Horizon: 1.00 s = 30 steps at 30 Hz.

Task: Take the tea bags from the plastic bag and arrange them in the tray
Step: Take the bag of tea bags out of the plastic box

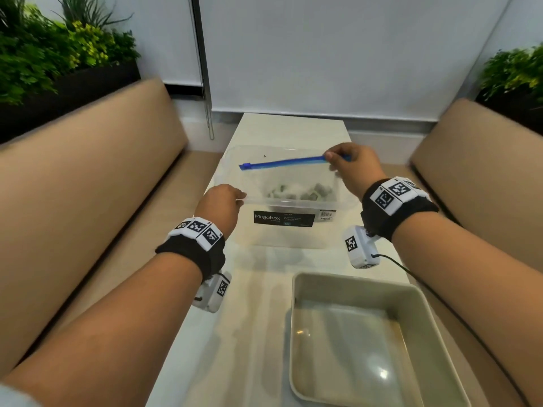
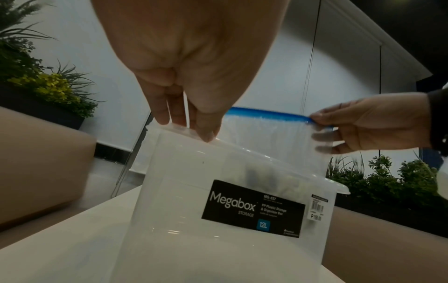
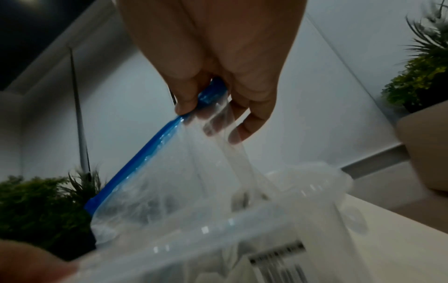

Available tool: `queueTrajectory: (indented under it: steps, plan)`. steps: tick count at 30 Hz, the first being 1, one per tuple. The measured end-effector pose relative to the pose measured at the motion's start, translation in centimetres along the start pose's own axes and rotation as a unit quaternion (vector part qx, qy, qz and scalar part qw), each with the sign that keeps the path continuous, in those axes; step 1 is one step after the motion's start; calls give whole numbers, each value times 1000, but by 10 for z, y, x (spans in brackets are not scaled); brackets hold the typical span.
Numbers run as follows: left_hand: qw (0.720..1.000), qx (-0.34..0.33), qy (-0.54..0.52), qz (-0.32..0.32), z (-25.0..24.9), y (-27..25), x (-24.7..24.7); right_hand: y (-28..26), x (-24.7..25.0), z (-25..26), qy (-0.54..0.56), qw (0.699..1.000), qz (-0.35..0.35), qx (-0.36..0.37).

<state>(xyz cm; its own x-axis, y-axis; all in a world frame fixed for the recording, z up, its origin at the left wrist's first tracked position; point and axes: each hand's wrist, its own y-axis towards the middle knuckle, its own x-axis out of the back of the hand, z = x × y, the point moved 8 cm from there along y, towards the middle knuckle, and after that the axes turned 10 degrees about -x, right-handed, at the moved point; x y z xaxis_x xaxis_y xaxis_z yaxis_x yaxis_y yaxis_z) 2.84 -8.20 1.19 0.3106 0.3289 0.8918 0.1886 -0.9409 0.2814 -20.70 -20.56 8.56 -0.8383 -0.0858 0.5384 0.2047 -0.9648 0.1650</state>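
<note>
Black wristbands (image 1: pixel 194 254) with checkered markers

The head view looks steeply down along the desk (image 1: pixel 264 289) from above. Each wrist view sits low and close beneath its palm, facing up and forward past the fingers (image 2: pixel 206 126). All three share the clear storage box (image 1: pixel 293 230) at the desk's far end.

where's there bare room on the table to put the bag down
Bare tabletop lies between the clear storage box and the metal tray, running down the tray's left side. The tray's floor is bare too. It is crowded at the box, where both hands work.
</note>
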Motion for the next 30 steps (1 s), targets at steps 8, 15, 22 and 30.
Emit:
queueTrajectory:
  steps: [8,15,22,30]
  plan:
    - [986,-31,-108,-126,-20,-26,48,-39,49,93,156,985,-27,74]
    - [936,-10,-299,-185,0,-76,94,-106,11,109,240,967,72,41]
    - [865,78,-442,-222,68,-147,61,-165,-86,41,237,957,152,-72]
    - [868,119,-445,-186,100,-196,35,-181,-143,-6,-13,986,152,-59]
